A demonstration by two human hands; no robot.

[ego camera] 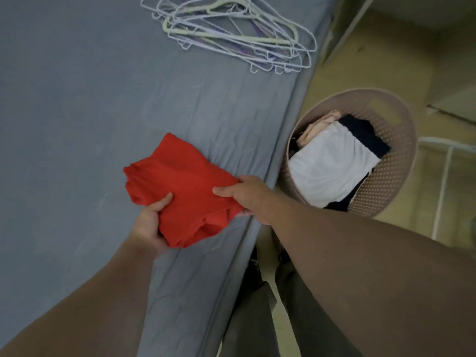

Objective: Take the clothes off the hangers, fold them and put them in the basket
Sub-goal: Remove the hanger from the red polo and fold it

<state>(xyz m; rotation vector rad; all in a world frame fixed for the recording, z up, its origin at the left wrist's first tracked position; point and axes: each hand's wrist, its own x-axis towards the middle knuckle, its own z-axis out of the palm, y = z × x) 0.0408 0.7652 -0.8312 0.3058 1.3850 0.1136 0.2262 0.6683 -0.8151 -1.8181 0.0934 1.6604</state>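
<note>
A folded red garment [180,186] is held just above the grey bed [77,112], near its right edge. My left hand [152,225] grips its near left corner, thumb on top. My right hand [244,194] grips its right side, thumb on top and fingers beneath. To the right, on the floor, stands a pink perforated basket [394,161] holding folded clothes: a white piece [332,168] on top, a dark one [365,132] and a pale pink one [322,122] behind it. A heap of several bare hangers [231,32] lies on the bed at the far end.
The bed's right edge runs diagonally between the garment and the basket. A white wire rack [448,176] stands right of the basket on the beige floor. My legs in grey trousers [296,305] stand beside the bed.
</note>
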